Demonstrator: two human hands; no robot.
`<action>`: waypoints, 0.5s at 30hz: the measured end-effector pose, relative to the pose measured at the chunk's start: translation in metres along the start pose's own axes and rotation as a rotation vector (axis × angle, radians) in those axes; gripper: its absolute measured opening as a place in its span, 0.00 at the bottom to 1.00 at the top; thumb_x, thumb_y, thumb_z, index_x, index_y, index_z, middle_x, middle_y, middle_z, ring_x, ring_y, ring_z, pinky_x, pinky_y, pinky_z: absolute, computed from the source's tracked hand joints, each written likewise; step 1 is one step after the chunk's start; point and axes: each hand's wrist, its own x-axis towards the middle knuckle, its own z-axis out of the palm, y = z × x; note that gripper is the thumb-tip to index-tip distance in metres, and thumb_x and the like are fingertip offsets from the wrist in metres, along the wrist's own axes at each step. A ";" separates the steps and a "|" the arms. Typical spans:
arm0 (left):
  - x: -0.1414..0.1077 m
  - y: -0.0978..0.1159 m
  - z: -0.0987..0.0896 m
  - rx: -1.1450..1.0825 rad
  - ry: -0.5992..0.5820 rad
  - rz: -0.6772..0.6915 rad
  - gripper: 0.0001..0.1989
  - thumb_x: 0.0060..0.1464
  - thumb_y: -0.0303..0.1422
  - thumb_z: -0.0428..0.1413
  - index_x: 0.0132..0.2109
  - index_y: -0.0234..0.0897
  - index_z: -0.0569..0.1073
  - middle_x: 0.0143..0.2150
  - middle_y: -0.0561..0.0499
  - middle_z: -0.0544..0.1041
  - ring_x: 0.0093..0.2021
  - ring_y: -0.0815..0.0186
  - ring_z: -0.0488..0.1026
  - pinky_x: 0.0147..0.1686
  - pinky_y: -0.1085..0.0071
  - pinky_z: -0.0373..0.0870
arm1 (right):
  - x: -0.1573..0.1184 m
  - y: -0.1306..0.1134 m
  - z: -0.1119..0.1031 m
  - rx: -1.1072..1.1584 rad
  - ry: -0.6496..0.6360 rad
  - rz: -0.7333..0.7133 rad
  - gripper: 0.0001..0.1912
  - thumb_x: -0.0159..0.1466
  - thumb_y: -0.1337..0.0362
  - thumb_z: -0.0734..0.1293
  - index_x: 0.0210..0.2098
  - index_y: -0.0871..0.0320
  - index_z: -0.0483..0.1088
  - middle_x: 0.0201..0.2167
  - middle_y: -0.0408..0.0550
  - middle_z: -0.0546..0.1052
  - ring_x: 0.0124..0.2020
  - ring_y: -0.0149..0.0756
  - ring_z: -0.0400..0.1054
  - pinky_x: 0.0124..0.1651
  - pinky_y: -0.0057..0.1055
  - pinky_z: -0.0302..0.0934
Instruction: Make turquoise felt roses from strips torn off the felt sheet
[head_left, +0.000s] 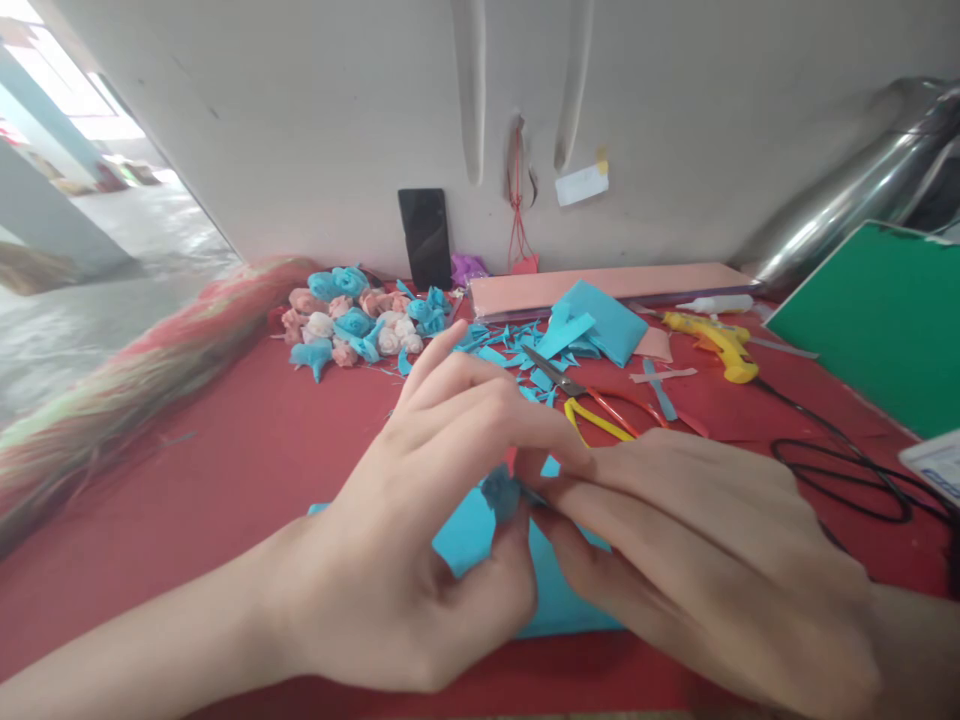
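Note:
My left hand (427, 510) pinches a small rolled piece of blue paper (499, 492) between thumb and fingers. Against its right side, my right hand (697, 550) has its fingertips pressed together on the same piece. Under both hands lies a larger blue sheet (559, 590) on the red tabletop (247, 470). Beyond the hands are scissors (562, 380) with red handles, a yellow-handled tool (600, 420) partly hidden by my hand, and blue paper scraps (510, 345).
Blue, pink and white paper roses (356, 320) lie at the back left. A phone (426, 238) leans on the wall. Behind the scraps are folded blue paper (600, 325) and a pink strip (615, 285). A yellow glue gun (716, 342) and green board (877, 325) are right.

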 end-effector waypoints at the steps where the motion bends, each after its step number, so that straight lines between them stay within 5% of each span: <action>1: 0.000 0.000 -0.001 0.009 -0.010 0.009 0.19 0.42 0.18 0.48 0.43 0.36 0.65 0.32 0.55 0.67 0.38 0.67 0.65 0.65 0.53 0.46 | 0.000 0.000 -0.001 0.004 -0.002 -0.013 0.05 0.62 0.73 0.66 0.32 0.64 0.75 0.27 0.46 0.80 0.25 0.31 0.71 0.28 0.32 0.64; 15: 0.000 -0.004 -0.003 0.137 -0.025 0.180 0.23 0.36 0.17 0.49 0.42 0.39 0.65 0.31 0.57 0.73 0.41 0.63 0.67 0.66 0.45 0.37 | 0.002 0.004 0.000 -0.037 0.066 -0.118 0.16 0.63 0.75 0.64 0.19 0.60 0.71 0.17 0.43 0.76 0.18 0.29 0.66 0.20 0.29 0.64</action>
